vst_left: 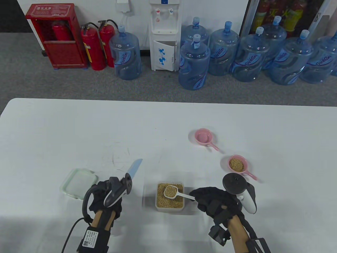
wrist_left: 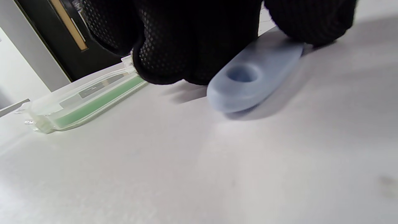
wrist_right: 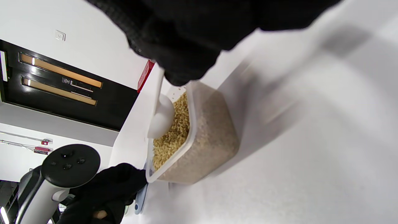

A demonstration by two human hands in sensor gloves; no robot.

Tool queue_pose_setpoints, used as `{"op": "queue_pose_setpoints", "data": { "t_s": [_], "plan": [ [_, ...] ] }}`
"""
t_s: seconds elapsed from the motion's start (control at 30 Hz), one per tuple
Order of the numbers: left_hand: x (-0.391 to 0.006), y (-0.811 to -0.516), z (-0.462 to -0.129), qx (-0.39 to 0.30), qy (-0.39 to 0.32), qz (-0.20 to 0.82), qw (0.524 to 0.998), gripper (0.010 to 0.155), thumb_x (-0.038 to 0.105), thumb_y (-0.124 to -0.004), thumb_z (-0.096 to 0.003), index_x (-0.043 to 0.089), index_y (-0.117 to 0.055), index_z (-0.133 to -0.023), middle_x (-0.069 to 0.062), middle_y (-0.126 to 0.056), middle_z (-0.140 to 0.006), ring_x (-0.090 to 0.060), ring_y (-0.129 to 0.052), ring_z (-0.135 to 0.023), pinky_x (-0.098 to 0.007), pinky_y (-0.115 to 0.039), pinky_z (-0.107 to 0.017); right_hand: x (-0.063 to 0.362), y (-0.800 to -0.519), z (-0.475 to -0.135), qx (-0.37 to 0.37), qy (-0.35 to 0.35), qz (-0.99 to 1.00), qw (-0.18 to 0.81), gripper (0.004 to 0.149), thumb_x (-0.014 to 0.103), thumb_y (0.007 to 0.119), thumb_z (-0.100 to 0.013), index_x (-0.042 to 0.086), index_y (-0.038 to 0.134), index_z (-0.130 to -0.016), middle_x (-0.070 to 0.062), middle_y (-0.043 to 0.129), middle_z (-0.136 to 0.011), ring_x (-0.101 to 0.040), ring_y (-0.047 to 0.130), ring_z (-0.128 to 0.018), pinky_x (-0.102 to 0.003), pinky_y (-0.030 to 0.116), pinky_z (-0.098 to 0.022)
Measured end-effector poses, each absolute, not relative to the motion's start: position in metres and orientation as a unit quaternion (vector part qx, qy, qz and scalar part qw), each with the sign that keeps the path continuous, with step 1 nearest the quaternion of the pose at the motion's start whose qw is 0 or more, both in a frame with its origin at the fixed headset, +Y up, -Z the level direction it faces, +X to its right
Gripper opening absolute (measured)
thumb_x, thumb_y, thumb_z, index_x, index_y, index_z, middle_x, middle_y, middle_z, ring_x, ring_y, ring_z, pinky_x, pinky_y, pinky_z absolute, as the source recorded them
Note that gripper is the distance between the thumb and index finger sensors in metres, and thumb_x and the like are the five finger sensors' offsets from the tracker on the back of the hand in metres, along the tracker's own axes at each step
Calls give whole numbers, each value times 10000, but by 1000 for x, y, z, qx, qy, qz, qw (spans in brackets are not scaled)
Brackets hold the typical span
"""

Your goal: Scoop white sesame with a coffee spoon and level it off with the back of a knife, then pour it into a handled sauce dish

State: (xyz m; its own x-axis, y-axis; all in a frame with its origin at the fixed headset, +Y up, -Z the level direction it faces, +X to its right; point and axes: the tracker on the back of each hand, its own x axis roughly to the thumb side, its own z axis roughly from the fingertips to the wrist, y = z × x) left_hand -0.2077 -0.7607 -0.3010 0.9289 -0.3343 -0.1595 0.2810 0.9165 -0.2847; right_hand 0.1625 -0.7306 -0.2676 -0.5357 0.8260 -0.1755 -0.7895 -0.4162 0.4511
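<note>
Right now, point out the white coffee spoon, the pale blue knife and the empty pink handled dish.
white coffee spoon (vst_left: 171, 191), table view, on its sesame-filled bowl.
pale blue knife (vst_left: 134, 167), table view, on its blade.
empty pink handled dish (vst_left: 203, 136), table view, on its bowl's inside.

The white coffee spoon (vst_left: 171, 191) is full of sesame (vst_left: 160, 200). The knife (vst_left: 133, 168) points to 1 o'clock. The pink dish (vst_left: 203, 137) is empty.
</note>
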Motion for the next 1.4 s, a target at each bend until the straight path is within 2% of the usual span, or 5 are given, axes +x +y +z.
{"op": "queue_pose_setpoints", "data": {
  "t_s": [0.27, 0.5, 0.8, 1.03, 1.4],
  "plan": [
    [-213, -757, -301, -140, 102, -123, 977, 613, 618, -738, -449, 240, -805, -927, 6, -930, -755, -218, -973, -662, -527, -707, -716, 164, -730, -268, 36, 243, 840, 483, 425, 266, 708, -605, 102, 841, -974, -68, 972, -522, -69, 885, -227, -324, 845, -192],
    [-215, -729, -290, -54, 72, -61, 994, 694, 631, -687, -479, 231, -704, -1045, -18, -873, -925, -277, -930, -831, -556, -661, -749, 165, -730, -268, 37, 242, 839, 487, 425, 265, 708, -605, 102, 840, -975, -68, 972, -523, -70, 885, -229, -325, 845, -194],
    [-212, -714, -277, -1, 0, 27, 1000, 842, 652, -613, -497, 269, -350, -1199, -61, -467, -1261, -435, -532, -1178, -637, -470, -817, 165, -729, -268, 39, 242, 836, 490, 425, 266, 708, -606, 101, 841, -975, -68, 972, -521, -69, 885, -228, -324, 845, -193],
    [-213, -724, -278, -22, -14, 52, 998, 867, 675, -567, -486, 301, -225, -1190, -77, -226, -1272, -494, -259, -1163, -641, -384, -821, 166, -729, -268, 39, 241, 834, 495, 427, 266, 709, -606, 98, 841, -975, -69, 972, -521, -70, 885, -227, -325, 845, -192],
    [-211, -727, -279, -46, -17, 29, 998, 873, 678, -565, -490, 297, -210, -1191, -95, -178, -1264, -517, -198, -1139, -655, -349, -813, 184, -720, -268, 24, 206, 820, 534, 427, 268, 706, -609, 100, 835, -980, -67, 971, -529, -69, 887, -234, -323, 847, -198]
  ]
}}
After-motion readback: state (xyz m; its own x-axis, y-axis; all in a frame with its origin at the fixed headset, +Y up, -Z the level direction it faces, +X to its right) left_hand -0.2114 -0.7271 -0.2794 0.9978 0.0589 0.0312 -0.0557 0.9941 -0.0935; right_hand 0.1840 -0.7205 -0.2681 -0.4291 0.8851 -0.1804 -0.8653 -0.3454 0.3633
